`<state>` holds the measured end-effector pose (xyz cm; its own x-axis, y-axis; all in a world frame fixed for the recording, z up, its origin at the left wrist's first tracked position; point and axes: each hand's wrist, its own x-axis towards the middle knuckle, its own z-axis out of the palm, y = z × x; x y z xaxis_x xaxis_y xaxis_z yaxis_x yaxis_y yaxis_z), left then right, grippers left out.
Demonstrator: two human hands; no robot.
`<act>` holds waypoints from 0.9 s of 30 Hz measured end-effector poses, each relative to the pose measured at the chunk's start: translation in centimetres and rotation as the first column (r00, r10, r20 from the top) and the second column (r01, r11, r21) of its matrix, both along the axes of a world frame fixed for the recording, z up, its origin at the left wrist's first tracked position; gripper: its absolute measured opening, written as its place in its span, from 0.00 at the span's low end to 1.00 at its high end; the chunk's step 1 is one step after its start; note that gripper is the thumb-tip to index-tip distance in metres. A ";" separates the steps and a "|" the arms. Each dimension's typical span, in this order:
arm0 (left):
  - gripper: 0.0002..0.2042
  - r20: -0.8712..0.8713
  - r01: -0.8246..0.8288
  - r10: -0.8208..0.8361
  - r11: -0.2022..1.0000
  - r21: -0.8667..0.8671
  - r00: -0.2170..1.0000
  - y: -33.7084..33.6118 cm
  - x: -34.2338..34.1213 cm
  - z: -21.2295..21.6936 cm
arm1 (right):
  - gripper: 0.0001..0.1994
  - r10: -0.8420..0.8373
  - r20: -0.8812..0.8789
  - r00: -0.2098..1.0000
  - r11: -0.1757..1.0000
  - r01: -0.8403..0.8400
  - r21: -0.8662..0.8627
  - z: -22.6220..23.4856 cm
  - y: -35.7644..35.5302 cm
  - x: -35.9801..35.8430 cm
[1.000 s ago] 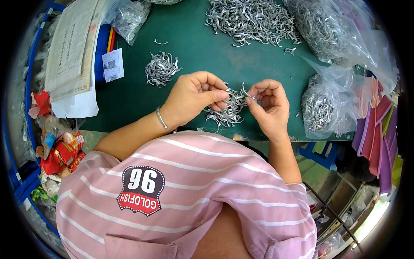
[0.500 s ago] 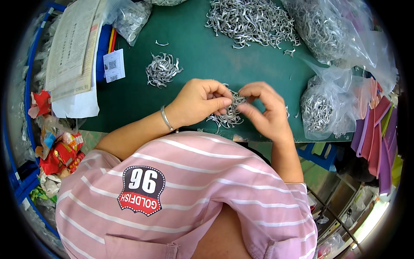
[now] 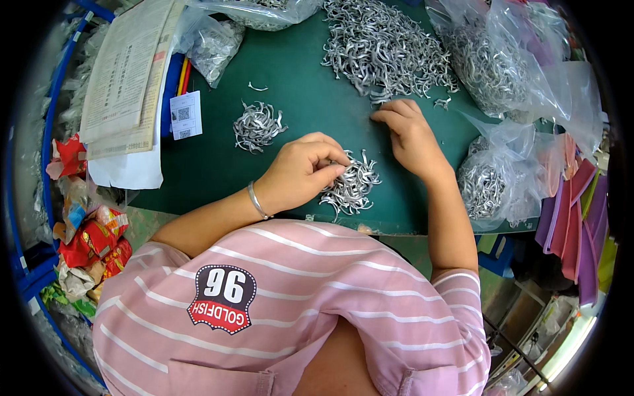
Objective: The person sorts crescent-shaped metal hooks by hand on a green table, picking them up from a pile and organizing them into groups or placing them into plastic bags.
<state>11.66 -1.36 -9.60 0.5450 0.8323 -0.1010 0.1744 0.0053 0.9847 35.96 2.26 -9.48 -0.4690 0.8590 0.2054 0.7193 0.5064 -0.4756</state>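
Small curved silvery metal pieces lie in a near heap [image 3: 353, 188] at the front of the green table. My left hand [image 3: 304, 170], a metal bangle on its wrist, rests at that heap's left side with thumb and forefinger pinched; whatever lies between the fingertips is too small to make out. Farther off, my right hand [image 3: 411, 135] has its fingers curled together just below the front edge of a large pile [image 3: 386, 49] of the same pieces. Its thumb and fingertips are mostly hidden. A smaller heap [image 3: 256, 127] sits to the left, with one loose piece [image 3: 258, 87] beyond it.
Clear plastic bags of metal pieces stand at the right, one large bag [image 3: 492, 69] behind a smaller bag [image 3: 485, 185]. Another bag [image 3: 214, 49] is at the back left. Printed sheets [image 3: 125, 79] and a label card [image 3: 185, 115] edge the table [image 3: 310, 86] on the left.
My right hand has moved away from the near heap, up to the large pile's edge. My left hand stays at the near heap. The whole view has shifted slightly downward.
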 end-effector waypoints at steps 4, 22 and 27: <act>0.05 0.078 -0.024 0.028 0.999 -0.045 0.997 0.3 0.0 -0.3 | 0.18 -0.122 -0.153 0.981 0.986 0.102 -0.134 0.7 -1.2 1.4; 0.05 0.126 -0.021 0.034 0.995 -0.099 0.992 0.2 0.0 0.5 | 0.05 -0.711 -0.530 0.463 0.686 0.294 -0.665 0.2 -3.6 1.3; 0.07 0.157 0.008 0.027 0.977 -0.215 0.987 0.2 0.5 0.8 | 0.07 -0.738 -0.650 0.179 0.629 -0.165 -0.760 -0.6 -4.7 2.1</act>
